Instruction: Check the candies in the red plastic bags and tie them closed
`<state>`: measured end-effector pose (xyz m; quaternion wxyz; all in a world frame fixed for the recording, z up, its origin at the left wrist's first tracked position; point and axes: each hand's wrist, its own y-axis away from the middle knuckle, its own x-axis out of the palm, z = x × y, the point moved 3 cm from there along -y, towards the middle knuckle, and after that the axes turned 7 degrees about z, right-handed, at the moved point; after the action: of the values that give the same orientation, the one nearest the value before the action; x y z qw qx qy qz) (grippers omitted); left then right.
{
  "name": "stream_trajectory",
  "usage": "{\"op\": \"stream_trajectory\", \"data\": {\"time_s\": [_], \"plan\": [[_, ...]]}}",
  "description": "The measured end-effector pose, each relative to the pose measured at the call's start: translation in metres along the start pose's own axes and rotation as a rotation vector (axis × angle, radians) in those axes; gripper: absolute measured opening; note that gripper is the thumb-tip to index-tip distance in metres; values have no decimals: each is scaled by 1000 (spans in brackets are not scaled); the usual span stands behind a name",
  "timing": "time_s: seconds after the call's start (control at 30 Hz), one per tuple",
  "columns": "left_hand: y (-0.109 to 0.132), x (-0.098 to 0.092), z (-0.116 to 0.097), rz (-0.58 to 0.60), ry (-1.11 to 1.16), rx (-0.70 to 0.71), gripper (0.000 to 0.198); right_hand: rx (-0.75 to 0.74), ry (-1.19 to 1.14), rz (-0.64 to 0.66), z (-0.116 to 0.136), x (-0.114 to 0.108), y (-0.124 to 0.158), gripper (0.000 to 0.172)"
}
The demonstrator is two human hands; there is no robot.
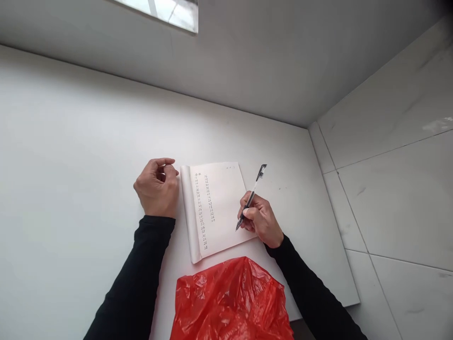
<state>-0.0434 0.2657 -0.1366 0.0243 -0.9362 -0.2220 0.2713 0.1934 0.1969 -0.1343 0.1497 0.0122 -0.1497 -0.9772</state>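
Note:
An open notebook (226, 208) lies on the white table, its pages folded over along the left side. Two columns of handwritten numbers run down the left part of the page. My right hand (260, 217) rests at the page's right edge, closed around a black gel pen (250, 197). The pen tilts, its tip low over the lower right of the page and its capped end up. Just left of the notebook lies my left hand (157, 186), fingers loosely curled, with nothing visible in them. A crumpled red plastic bag (231, 302) is in front of the notebook, nearest to me.
The white tabletop (71, 165) stretches far to the left. Behind it stands a grey wall (240, 61) with a bright window-like opening (170, 12) at the top. On the right is a pale tiled surface (399, 189) beyond the table's edge.

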Motion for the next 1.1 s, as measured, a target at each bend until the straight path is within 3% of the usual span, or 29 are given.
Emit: {"op": "stream_trajectory", "data": {"time_s": [0.17,0.33,0.53,0.67,1.1], "plan": [[1,1,0,0,23,38,19,-168,36,-140,-4,12,2,17],[1,3,-2,7,39,76,20,-328,106,-175,0,26,8,19],[1,5,-3,12,28,141,22,-273,374,-202,1,41,9,18],[1,6,-3,40,1,124,26,-333,498,-245,-2,42,10,18],[0,11,5,-8,74,222,22,-503,556,-266,0,43,7,19]]}}
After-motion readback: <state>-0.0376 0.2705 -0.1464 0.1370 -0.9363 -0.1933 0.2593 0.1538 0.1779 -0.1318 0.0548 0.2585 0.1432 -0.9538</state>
